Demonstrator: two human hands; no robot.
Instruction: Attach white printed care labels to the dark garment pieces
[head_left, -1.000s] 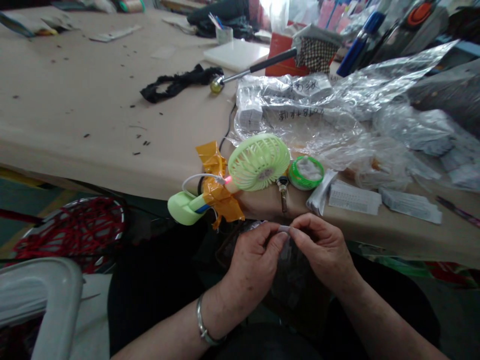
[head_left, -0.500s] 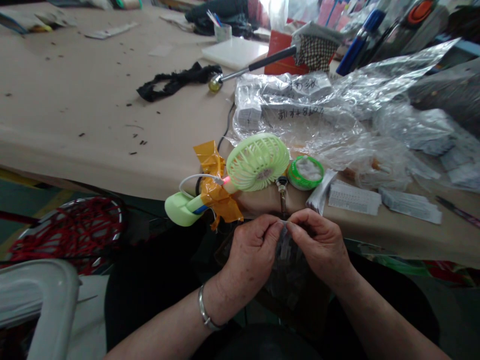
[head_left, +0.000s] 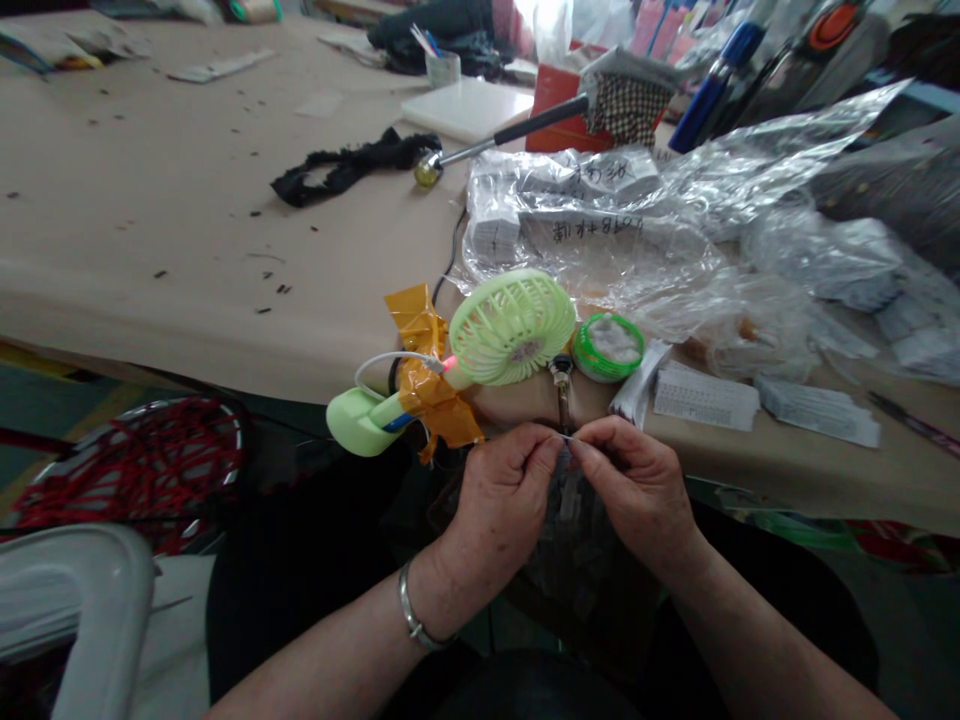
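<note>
Fingertip to fingertip just off the table's front edge, my left hand (head_left: 517,490) and my right hand (head_left: 634,490) are both closed in a pinch. Between them shows the edge of a thin white strip (head_left: 567,437), perhaps a label; its rest is hidden by the fingers. Below the hands, pale strips (head_left: 577,515) lie in a dim heap. A small metal fitting with a black knob (head_left: 560,375) stands at the table edge just beyond the fingertips. Stacks of printed white labels (head_left: 705,396) lie beyond my right hand, near a green round tub (head_left: 609,347) with white filling.
A light green fan (head_left: 514,325) is fixed to the edge with orange tape (head_left: 431,400). Clear plastic bags (head_left: 600,235) with white bundles cover the table's right side. A black cloth strip (head_left: 330,175) lies farther back. At left are a red-laced round frame (head_left: 135,465) and a white chair (head_left: 112,570).
The fingertips have shifted slightly against each other, and the white strip shows at a different angle. Both hands keep their pinch; the whole view has moved a little.
</note>
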